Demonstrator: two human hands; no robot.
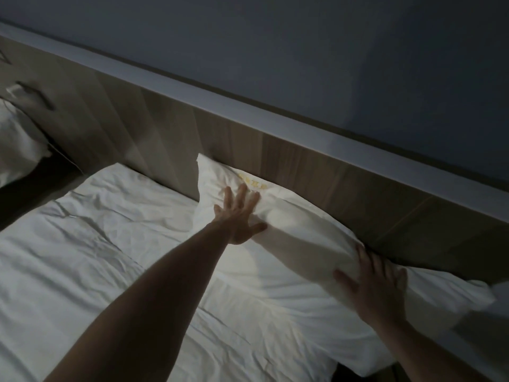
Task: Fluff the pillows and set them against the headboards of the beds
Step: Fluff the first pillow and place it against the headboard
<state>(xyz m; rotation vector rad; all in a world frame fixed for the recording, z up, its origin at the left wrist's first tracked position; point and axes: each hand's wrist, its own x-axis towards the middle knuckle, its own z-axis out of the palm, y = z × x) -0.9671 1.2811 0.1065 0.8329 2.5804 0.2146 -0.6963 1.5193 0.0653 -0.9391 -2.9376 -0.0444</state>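
Observation:
A white pillow (pixel 297 230) with yellow embroidered lettering leans against the wooden headboard (pixel 316 172) of the bed. My left hand (pixel 238 216) lies flat on the pillow's left half, fingers spread. My right hand (pixel 377 285) presses on the pillow's right end near the headboard, fingers apart and curved over the fabric. The room is dim.
A wrinkled white sheet (pixel 91 244) covers the mattress to the left of the pillow. Another white pillow (pixel 16 139) sits at the far left on a second bed, beyond a dark gap (pixel 33 186). A grey wall (pixel 303 51) rises above the headboard.

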